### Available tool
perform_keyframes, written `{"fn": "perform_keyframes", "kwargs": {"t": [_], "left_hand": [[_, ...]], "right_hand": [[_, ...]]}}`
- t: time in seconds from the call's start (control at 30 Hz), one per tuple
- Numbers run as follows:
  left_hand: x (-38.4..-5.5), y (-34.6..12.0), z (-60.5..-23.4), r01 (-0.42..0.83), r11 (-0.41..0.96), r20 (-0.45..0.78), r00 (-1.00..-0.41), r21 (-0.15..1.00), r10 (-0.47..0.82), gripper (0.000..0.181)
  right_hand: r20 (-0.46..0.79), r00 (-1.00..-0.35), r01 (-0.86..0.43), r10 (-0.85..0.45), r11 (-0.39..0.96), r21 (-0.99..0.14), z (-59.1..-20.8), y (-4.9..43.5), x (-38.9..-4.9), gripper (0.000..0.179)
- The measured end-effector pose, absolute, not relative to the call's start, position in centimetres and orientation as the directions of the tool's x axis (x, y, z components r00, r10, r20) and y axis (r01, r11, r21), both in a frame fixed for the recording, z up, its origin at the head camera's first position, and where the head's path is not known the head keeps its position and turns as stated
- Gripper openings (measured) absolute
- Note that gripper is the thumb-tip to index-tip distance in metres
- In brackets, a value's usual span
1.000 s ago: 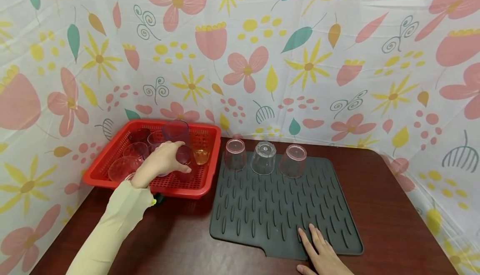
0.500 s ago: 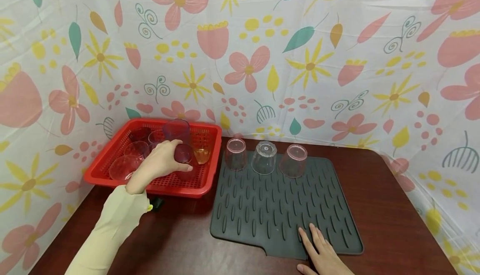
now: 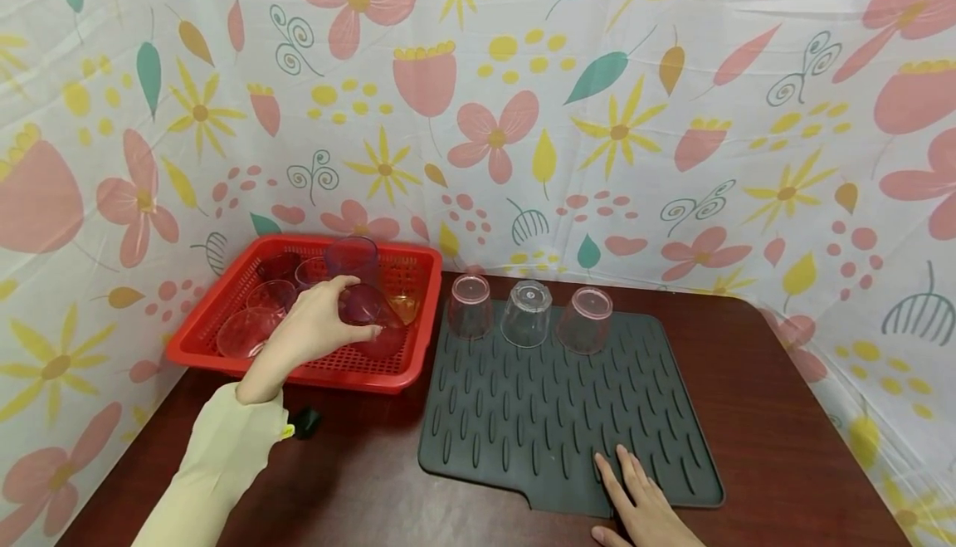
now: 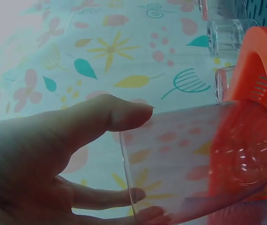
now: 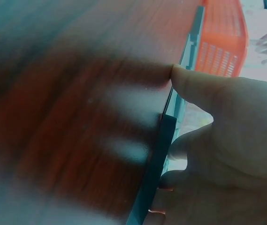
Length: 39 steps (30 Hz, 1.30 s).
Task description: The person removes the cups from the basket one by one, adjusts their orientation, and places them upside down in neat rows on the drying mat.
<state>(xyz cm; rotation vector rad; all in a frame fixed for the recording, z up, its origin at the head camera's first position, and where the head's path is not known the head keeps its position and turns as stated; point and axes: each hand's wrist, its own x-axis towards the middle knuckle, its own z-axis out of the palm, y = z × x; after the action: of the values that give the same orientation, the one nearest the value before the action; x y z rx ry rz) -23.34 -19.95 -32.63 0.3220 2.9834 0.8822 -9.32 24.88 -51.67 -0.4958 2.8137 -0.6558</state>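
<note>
My left hand [image 3: 317, 323] is at the red plastic basket [image 3: 414, 373], holding a see-through drinking glass [image 4: 185, 164] near its rim, thumb on one side and fingers on the other. In the head view this tilted glass [image 3: 384, 335] looks pinkish, with its base end toward the basket's right side. Whether it touches the basket floor I cannot tell. My right hand [image 3: 646, 510] rests on the front edge of the dark grey drying mat [image 3: 553, 422], fingers extended. Three upturned glasses stand along the mat's back edge: left [image 3: 470, 310], middle [image 3: 526, 315] and right [image 3: 585, 323].
Several other glasses sit in the basket, among them a bluish one [image 3: 351, 256], an amber one [image 3: 404, 308] and a wide clear one [image 3: 246, 331]. Flowered cloth [image 3: 493, 140] hangs behind the brown table [image 3: 784, 414]. A small black object [image 3: 304, 422] lies before the basket.
My left wrist has drawn slightly left and toward me, and the glass in that hand has tipped over to a slant. My right hand has stayed on the mat.
</note>
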Motion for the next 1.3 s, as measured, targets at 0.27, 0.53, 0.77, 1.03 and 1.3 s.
{"fn": "perform_keyframes", "kwargs": {"t": [0.27,0.53,0.77,1.03,1.3], "left_hand": [[-22.7,-19.7,-32.2,0.201,0.809,0.071,-0.978,0.553,0.195,0.075],[-22.0,-19.7,-32.3,0.177,0.754,0.095,-0.984,0.633,0.151,0.079],[-20.6,-18.7,-32.9,0.166,0.679,0.091,-0.985,0.715,0.146,0.074],[-19.4,-17.0,-33.9,0.143,0.544,0.043,-0.98,0.827,0.193,0.066],[-19.1,-15.7,-34.9,0.133,0.484,0.022,-0.974,0.865,0.227,0.064]], "right_hand": [[-0.141,-0.916,-0.274,-0.376,0.841,-0.468,-51.5,24.8,-9.4,0.078],[-0.133,-0.917,-0.281,-0.375,0.846,-0.453,-51.5,24.9,-9.5,0.079],[-0.149,-0.917,-0.267,-0.371,0.844,-0.465,-51.6,24.8,-9.4,0.079],[-0.125,-0.918,-0.282,-0.376,0.842,-0.46,-51.6,25.0,-9.4,0.078],[-0.12,-0.915,-0.285,-0.385,0.828,-0.483,-51.8,25.1,-9.5,0.077]]}}
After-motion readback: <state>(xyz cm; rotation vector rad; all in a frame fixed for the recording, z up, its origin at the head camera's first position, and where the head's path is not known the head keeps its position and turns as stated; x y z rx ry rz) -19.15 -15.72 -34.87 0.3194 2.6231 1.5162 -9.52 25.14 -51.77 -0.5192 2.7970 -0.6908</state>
